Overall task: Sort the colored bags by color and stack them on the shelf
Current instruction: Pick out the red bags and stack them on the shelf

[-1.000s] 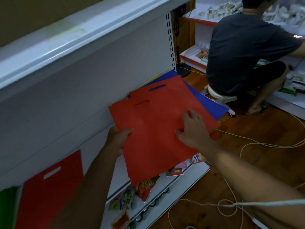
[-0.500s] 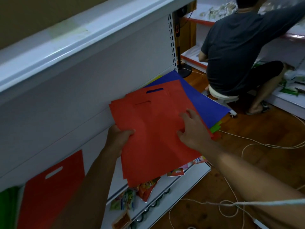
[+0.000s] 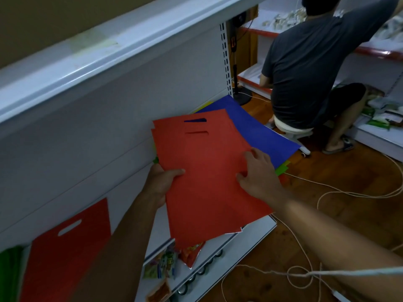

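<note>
**Sorting under way: reds in hand, most colours still mixed**

The left hand grips the left edge of the red bags, thumb curled over the top sheet and fingers hidden beneath. The right hand rests on the right side of the same bags, fingers bent and pressing into the fabric; whether it pinches a single sheet or only steadies the pile I cannot tell. At least 2 red bags show, their handle slots slightly offset near the top.

Under the reds lies a blue bag, and beneath that a green edge and a sliver of yellow peek out. So the held pile looks unsorted below the reds, with at least 3 other colours to pull apart.

On the shelf at lower left, 1 red bag lies flat, just beside a green bag at the frame edge. These read as the start of colour stacks, though how many bags each holds is not visible.

My judgement: the task is at an early to middle stage. The reds in hand are likely to go onto the red stack; blue, green and yellow remain to be separated and placed.

Snack packets sit on a lower shelf. Another person crouches at far shelves, and cord trails over the wooden floor.
</note>
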Demonstrator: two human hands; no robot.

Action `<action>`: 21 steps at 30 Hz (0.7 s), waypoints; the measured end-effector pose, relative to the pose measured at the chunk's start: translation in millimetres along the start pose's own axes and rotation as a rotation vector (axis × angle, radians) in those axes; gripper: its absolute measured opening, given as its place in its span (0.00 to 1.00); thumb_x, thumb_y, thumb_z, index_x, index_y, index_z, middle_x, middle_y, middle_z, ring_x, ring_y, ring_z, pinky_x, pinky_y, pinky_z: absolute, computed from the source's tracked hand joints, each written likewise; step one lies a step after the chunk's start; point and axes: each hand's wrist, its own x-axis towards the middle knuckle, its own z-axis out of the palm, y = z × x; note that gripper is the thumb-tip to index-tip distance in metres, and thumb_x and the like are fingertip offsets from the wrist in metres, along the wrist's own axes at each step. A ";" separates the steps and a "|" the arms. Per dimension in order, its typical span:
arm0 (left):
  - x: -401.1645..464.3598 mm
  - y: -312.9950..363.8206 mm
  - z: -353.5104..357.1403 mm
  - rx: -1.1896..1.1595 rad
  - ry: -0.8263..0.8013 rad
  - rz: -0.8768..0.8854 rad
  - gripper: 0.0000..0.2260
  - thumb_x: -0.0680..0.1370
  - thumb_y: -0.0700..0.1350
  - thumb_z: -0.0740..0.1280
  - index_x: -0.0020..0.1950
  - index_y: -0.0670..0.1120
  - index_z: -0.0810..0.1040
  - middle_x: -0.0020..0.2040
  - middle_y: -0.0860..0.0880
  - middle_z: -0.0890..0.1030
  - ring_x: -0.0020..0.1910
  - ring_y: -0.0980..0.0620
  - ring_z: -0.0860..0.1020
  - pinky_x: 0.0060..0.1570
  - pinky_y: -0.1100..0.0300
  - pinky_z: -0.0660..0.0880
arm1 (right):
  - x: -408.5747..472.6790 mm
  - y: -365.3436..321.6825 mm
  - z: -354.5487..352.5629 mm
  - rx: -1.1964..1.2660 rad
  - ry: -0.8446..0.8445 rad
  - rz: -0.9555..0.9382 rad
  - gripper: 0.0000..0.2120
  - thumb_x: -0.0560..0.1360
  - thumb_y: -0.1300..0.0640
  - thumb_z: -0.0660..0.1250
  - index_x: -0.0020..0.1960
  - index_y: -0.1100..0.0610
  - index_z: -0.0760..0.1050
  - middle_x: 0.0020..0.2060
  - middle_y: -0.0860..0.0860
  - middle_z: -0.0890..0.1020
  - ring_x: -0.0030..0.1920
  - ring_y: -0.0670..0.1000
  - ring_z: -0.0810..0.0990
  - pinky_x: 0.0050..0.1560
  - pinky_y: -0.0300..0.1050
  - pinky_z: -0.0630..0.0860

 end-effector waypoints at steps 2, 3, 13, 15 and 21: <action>-0.1 -1.6 0.0 -0.001 0.019 0.014 0.15 0.71 0.33 0.71 0.54 0.48 0.80 0.49 0.45 0.84 0.46 0.45 0.83 0.46 0.49 0.80 | 1.4 2.8 0.6 -0.027 0.004 0.019 0.31 0.75 0.47 0.67 0.73 0.57 0.61 0.74 0.60 0.60 0.75 0.60 0.56 0.73 0.56 0.58; -0.1 -2.6 -0.9 -0.002 0.025 0.018 0.15 0.72 0.33 0.70 0.53 0.49 0.80 0.49 0.45 0.84 0.46 0.45 0.83 0.47 0.49 0.80 | 2.7 4.5 1.3 -0.037 0.008 0.028 0.33 0.74 0.45 0.67 0.73 0.57 0.61 0.74 0.59 0.61 0.75 0.61 0.56 0.74 0.57 0.58; -12.1 -4.3 -29.6 -0.283 -0.078 -0.051 0.15 0.74 0.33 0.68 0.58 0.44 0.80 0.51 0.44 0.84 0.48 0.46 0.83 0.46 0.51 0.79 | 8.5 -5.7 -0.4 0.292 0.031 -0.007 0.40 0.72 0.47 0.71 0.76 0.56 0.56 0.69 0.54 0.70 0.70 0.57 0.67 0.70 0.54 0.66; -13.5 -4.1 -36.3 -0.302 -0.064 -0.043 0.13 0.74 0.34 0.68 0.58 0.43 0.80 0.50 0.44 0.84 0.46 0.47 0.83 0.43 0.53 0.80 | 7.7 -12.9 -0.4 0.376 0.047 -0.031 0.35 0.74 0.55 0.70 0.75 0.57 0.58 0.68 0.54 0.72 0.68 0.55 0.71 0.67 0.49 0.68; -21.1 -0.1 -69.1 -0.238 0.103 0.037 0.10 0.78 0.46 0.68 0.57 0.45 0.80 0.49 0.47 0.85 0.48 0.50 0.84 0.43 0.58 0.79 | 4.2 -43.2 12.5 0.367 0.128 -0.210 0.31 0.75 0.64 0.67 0.75 0.55 0.61 0.68 0.54 0.72 0.67 0.54 0.72 0.67 0.47 0.68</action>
